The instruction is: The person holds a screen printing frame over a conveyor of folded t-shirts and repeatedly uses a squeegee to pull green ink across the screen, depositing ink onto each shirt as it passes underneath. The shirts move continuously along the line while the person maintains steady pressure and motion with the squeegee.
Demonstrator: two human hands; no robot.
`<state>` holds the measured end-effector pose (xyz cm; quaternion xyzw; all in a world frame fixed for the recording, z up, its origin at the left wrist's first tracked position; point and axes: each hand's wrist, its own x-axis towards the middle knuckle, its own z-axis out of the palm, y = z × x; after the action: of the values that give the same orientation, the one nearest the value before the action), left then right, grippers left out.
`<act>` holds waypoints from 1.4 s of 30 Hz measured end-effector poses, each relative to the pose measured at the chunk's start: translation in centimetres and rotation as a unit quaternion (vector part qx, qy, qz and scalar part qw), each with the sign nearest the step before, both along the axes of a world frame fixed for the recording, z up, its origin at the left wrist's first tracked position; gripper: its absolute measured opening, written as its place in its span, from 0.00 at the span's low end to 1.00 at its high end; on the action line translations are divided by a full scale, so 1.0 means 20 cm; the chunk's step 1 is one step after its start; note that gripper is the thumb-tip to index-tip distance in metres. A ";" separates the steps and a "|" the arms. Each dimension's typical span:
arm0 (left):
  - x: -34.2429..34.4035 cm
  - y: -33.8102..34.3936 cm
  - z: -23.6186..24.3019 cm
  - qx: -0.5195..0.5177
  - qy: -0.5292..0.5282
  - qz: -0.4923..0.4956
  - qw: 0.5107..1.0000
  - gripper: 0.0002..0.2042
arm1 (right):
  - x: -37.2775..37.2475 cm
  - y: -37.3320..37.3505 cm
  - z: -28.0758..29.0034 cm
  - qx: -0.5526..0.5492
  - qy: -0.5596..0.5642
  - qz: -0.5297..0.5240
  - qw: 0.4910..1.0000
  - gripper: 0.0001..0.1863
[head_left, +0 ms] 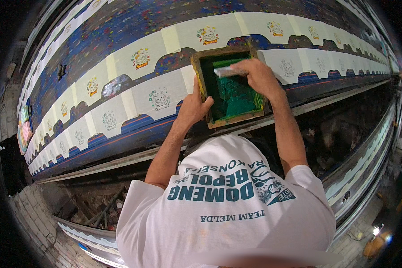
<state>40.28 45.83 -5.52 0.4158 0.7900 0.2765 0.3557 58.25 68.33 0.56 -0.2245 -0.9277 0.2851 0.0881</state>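
A wooden screen-printing frame (234, 119) with green ink on its mesh lies over the near row of fabric pieces, just ahead of me. My left hand (194, 105) grips its left side, one finger stretched along the outer edge and the thumb over the wood. Inside the frame, toward its far end, a pale squeegee (228, 71) is held in my right hand (260, 75), which is slightly blurred. Green ink (236, 91) covers much of the mesh. The piece under the frame is hidden.
The long blue, paint-spotted table (116, 38) carries rows of cream fabric pieces. Far-row pieces (207, 35) bear coloured cartoon prints; near-row pieces (158, 98) show mostly outlines. A rail (308, 109) runs along the near edge. Bundled coloured cloth (26, 129) hangs at the left end.
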 end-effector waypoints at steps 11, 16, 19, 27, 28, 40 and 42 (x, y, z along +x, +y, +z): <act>-0.02 0.01 0.01 -0.025 0.016 -0.035 0.999 0.51 | 0.21 -0.23 -0.03 0.029 -0.031 0.003 0.999 0.29; -0.02 0.01 -0.01 -0.031 -0.014 -0.023 0.999 0.51 | 0.35 -0.46 -0.03 0.039 -0.057 -0.030 0.997 0.29; -0.01 0.00 0.01 0.035 0.045 -0.027 0.998 0.51 | 0.36 -0.46 -0.03 0.038 -0.042 -0.027 0.998 0.29; 0.08 0.06 0.10 0.016 -0.026 -0.001 1.000 0.51 | 0.46 -0.37 -0.05 0.052 -0.006 -0.005 0.999 0.28; 0.12 0.10 0.09 0.030 -0.013 -0.006 0.999 0.51 | 0.51 -0.32 -0.05 0.055 0.001 -0.002 0.999 0.27; 0.81 0.88 -0.01 0.022 -0.024 0.012 0.999 0.51 | 1.19 0.43 -0.13 0.063 0.006 -0.015 0.998 0.27; 0.85 0.93 -0.03 0.004 -0.032 0.031 0.999 0.51 | 1.24 0.49 -0.15 0.050 -0.006 -0.009 0.999 0.28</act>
<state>57.29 64.35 -6.08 0.3832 0.7896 0.3040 0.3706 82.96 78.09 -2.37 -0.2295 -0.9393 0.2363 0.0958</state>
